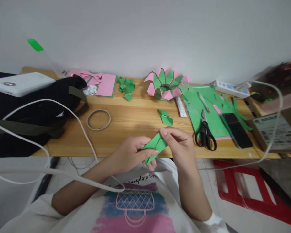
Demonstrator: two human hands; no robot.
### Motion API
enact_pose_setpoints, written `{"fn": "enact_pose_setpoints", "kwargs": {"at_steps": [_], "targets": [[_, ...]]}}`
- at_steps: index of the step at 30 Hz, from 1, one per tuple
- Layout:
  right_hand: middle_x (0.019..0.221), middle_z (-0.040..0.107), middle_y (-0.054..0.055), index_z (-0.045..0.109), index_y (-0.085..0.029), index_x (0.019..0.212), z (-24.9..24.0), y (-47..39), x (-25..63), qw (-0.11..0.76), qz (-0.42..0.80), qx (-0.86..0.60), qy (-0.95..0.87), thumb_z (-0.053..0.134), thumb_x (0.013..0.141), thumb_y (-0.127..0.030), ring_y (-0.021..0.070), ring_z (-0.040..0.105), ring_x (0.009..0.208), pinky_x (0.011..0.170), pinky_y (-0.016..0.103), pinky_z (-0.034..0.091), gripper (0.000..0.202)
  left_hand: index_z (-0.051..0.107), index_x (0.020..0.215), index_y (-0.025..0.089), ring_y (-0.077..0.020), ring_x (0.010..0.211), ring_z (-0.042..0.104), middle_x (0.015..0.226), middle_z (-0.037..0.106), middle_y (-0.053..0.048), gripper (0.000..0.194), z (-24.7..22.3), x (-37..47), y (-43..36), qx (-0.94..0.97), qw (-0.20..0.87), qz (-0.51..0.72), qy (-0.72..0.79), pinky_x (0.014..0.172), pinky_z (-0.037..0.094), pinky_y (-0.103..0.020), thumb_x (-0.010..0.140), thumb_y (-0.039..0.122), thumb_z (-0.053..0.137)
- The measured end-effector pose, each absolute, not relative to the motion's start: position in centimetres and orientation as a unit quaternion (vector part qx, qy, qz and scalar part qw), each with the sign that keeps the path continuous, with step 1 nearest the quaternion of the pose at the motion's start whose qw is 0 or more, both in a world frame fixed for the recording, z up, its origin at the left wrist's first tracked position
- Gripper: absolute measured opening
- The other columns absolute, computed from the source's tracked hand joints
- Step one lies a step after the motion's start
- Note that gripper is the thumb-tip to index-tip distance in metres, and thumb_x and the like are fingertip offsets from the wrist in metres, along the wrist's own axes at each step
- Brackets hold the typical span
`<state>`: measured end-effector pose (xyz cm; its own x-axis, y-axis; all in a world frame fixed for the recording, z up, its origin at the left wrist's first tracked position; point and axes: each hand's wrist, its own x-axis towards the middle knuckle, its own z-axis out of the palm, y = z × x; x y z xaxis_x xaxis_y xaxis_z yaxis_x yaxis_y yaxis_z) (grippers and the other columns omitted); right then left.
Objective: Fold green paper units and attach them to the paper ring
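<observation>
A folded green paper piece (155,146) is held between my two hands at the table's front edge. My left hand (133,153) is closed on its left end, thumb on top and fingers beneath. The fingers of my right hand (178,139) pinch its upper right corner. Just beyond lies another folded green paper unit (165,117), flat on the wood. Farther back sits a pink and green paper ring (167,83) made of pointed folded units. To its left is a small heap of folded green pieces (126,86).
Black scissors (205,134), a utility knife (203,102) and a phone (237,129) lie on green sheets (196,113) at right. A tape roll ring (98,120) and pink paper stack (106,85) are left. A white cable (75,116) loops past a black bag (38,113).
</observation>
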<state>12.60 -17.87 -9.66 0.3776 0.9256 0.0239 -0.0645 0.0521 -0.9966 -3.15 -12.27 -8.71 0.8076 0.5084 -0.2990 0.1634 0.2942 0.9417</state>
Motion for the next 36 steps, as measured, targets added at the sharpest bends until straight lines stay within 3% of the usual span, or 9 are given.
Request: {"fn": "enact_pose_setpoints", "kwargs": {"at_steps": [3, 8, 12, 15, 20, 24, 27, 32, 36], "targets": [[0.070, 0.074, 0.001, 0.077, -0.026, 0.069, -10.0, -17.5, 12.8, 0.622, 0.407, -0.565, -0.358, 0.073, 0.077, -0.032, 0.0153, 0.063, 0.065, 0.060, 0.028, 0.051, 0.011, 0.063, 0.089, 0.016, -0.0152, 0.067, 0.070, 0.076, 0.073, -0.003, 0.012, -8.8, -3.6, -12.1, 0.611, 0.736, 0.124, 0.265, 0.063, 0.053, -0.024, 0.085, 0.027, 0.061], [0.067, 0.073, 0.001, 0.078, -0.026, 0.070, -11.1, -17.1, 13.0, 0.641, 0.414, -0.569, -0.306, 0.073, 0.077, -0.040, 0.0120, 0.059, 0.058, 0.052, 0.024, 0.047, 0.016, 0.057, 0.127, 0.022, -0.0186, 0.094, 0.070, 0.111, 0.073, -0.006, 0.041, -9.6, -4.1, -11.9, 0.710, 0.607, 0.209, 0.290, 0.082, 0.054, -0.030, 0.086, 0.020, 0.059], [0.059, 0.066, -0.001, 0.076, -0.022, 0.071, -11.5, -16.8, 12.9, 0.622, 0.452, -0.564, -0.301, 0.072, 0.077, -0.044, 0.0090, 0.050, 0.046, 0.041, 0.021, 0.039, 0.023, 0.062, 0.122, 0.024, -0.0219, 0.108, 0.066, 0.120, 0.070, -0.006, 0.034, -10.8, -3.8, -11.7, 0.810, 0.439, 0.257, 0.292, 0.095, 0.050, -0.035, 0.090, 0.017, 0.052], [0.063, 0.066, -0.001, 0.075, -0.021, 0.077, -11.4, -16.8, 12.9, 0.598, 0.489, -0.553, -0.313, 0.076, 0.074, -0.041, 0.0085, 0.050, 0.046, 0.042, 0.022, 0.042, 0.020, 0.066, 0.114, 0.023, -0.0221, 0.109, 0.066, 0.117, 0.072, -0.006, 0.030, -11.2, -3.5, -11.4, 0.821, 0.390, 0.280, 0.308, 0.096, 0.049, -0.035, 0.092, 0.017, 0.047], [0.076, 0.069, -0.001, 0.073, -0.022, 0.083, -11.1, -17.0, 13.0, 0.574, 0.526, -0.531, -0.335, 0.081, 0.066, -0.033, 0.0131, 0.060, 0.067, 0.062, 0.026, 0.052, 0.021, 0.068, 0.088, 0.021, -0.0173, 0.078, 0.064, 0.084, 0.072, -0.002, 0.019, -10.5, -3.1, -11.0, 0.758, 0.433, 0.290, 0.393, 0.072, 0.048, -0.027, 0.092, 0.025, 0.050], [0.071, 0.064, -0.002, 0.067, -0.021, 0.076, -11.0, -17.1, 13.0, 0.566, 0.529, -0.531, -0.342, 0.079, 0.068, -0.031, 0.0110, 0.056, 0.062, 0.056, 0.023, 0.049, 0.018, 0.055, 0.065, 0.019, -0.0117, 0.056, 0.046, 0.058, 0.051, 0.003, 0.027, -10.0, -2.6, -10.7, 0.671, 0.538, 0.297, 0.415, 0.053, 0.038, -0.022, 0.087, 0.034, 0.055], [0.062, 0.058, -0.005, 0.063, -0.021, 0.077, -11.1, -17.1, 13.0, 0.562, 0.529, -0.539, -0.337, 0.076, 0.072, -0.032, 0.0086, 0.049, 0.049, 0.044, 0.021, 0.041, 0.018, 0.057, 0.068, 0.018, -0.0122, 0.062, 0.048, 0.063, 0.053, 0.002, 0.025, -10.2, -2.3, -10.5, 0.630, 0.588, 0.310, 0.402, 0.057, 0.042, -0.022, 0.084, 0.038, 0.059], [0.063, 0.059, -0.005, 0.058, -0.023, 0.086, -11.0, -17.2, 12.5, 0.583, 0.504, -0.552, -0.318, 0.074, 0.069, -0.033, 0.0115, 0.056, 0.057, 0.055, 0.025, 0.048, 0.025, 0.061, 0.074, 0.017, -0.0147, 0.071, 0.054, 0.071, 0.059, 0.000, 0.022, -10.8, -2.2, -10.6, 0.622, 0.606, 0.299, 0.395, 0.066, 0.046, -0.024, 0.083, 0.037, 0.060], [0.060, 0.052, -0.005, 0.056, -0.022, 0.070, -11.2, -17.1, 12.1, 0.593, 0.464, -0.582, -0.308, 0.066, 0.069, -0.030, 0.0104, 0.049, 0.054, 0.051, 0.024, 0.044, 0.013, 0.062, 0.075, 0.017, -0.0140, 0.070, 0.053, 0.071, 0.059, 0.001, 0.022, -10.8, -2.3, -10.6, 0.621, 0.630, 0.288, 0.366, 0.065, 0.045, -0.024, 0.085, 0.037, 0.059]]}}
